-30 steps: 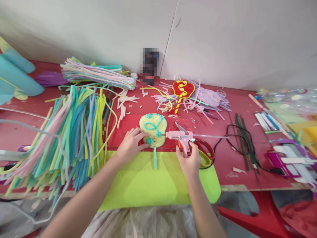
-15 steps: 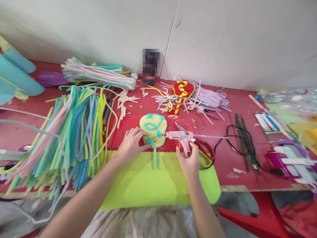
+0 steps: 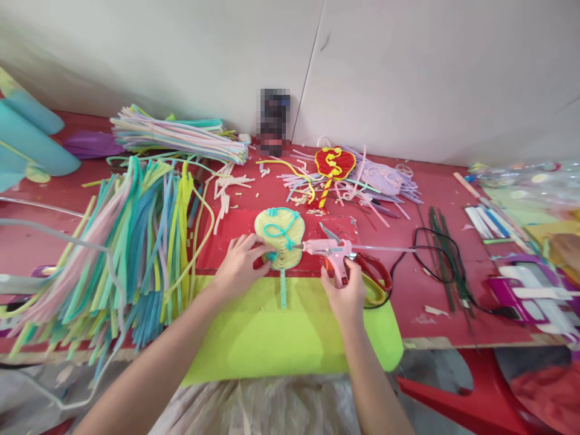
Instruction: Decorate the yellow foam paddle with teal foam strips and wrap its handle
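A pale yellow fan point(image 3: 290, 226) made of pipe cleaners, with a teal rim, teal loop and small flowers, lies in front of me with its teal handle point(image 3: 283, 290) toward me. At its lower left, the thumb and fingers of my left hand point(image 3: 240, 266) close on a teal flower point(image 3: 272, 256), which they partly cover. My right hand point(image 3: 347, 293) grips a pink hot glue gun point(image 3: 333, 251) by its handle. Its nozzle points left and meets the fan near another teal flower point(image 3: 289, 244). A clear glue stick point(image 3: 385, 248) juts from the gun's back.
Red-handled scissors point(image 3: 374, 269) lie beside the glue gun, whose black cord point(image 3: 419, 272) loops rightward. Bundles of pipe cleaners point(image 3: 149, 241) fill the left. A red-and-yellow fan point(image 3: 335, 163) lies behind. A lime green board point(image 3: 272, 338) covers the near edge of the red table point(image 3: 435, 199).
My left fingers have moved slightly right and closed over the lower-left teal flower, hiding more of it. The glue gun stays at nearly the same spot on the fan.
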Motion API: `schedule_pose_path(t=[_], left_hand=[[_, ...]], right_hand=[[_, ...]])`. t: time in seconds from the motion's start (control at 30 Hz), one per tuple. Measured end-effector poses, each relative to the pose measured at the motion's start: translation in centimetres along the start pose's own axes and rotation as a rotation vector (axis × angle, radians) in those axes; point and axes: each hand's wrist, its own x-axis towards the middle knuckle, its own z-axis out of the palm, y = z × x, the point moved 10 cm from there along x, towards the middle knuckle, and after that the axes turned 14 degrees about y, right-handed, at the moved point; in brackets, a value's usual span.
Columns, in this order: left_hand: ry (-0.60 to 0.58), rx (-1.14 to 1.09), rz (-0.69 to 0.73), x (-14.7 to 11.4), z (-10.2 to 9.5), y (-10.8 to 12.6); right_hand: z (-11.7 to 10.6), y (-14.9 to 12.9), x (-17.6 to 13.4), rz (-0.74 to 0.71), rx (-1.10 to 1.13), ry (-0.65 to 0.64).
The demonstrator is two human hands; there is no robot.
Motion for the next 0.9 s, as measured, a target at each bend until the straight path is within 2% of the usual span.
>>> schedule_pose_path(t=[0.23, 0.47, 0.9], left_hand=[[0.011, -0.019, -0.045, 0.1, -0.1, -0.9], [-0.014, -0.03, -0.017, -0.1, 0.3, -0.6], [-0.023, -0.045, -0.037, 0.0, -0.2, -1.2]], right_hand=[[0.2, 0.4, -0.1, 0.028, 0.002, -0.021], [0.3, 0.5, -0.1, 0.038, 0.008, -0.024], [0.0, 0.4, 0.0, 0.026, -0.005, -0.007]])
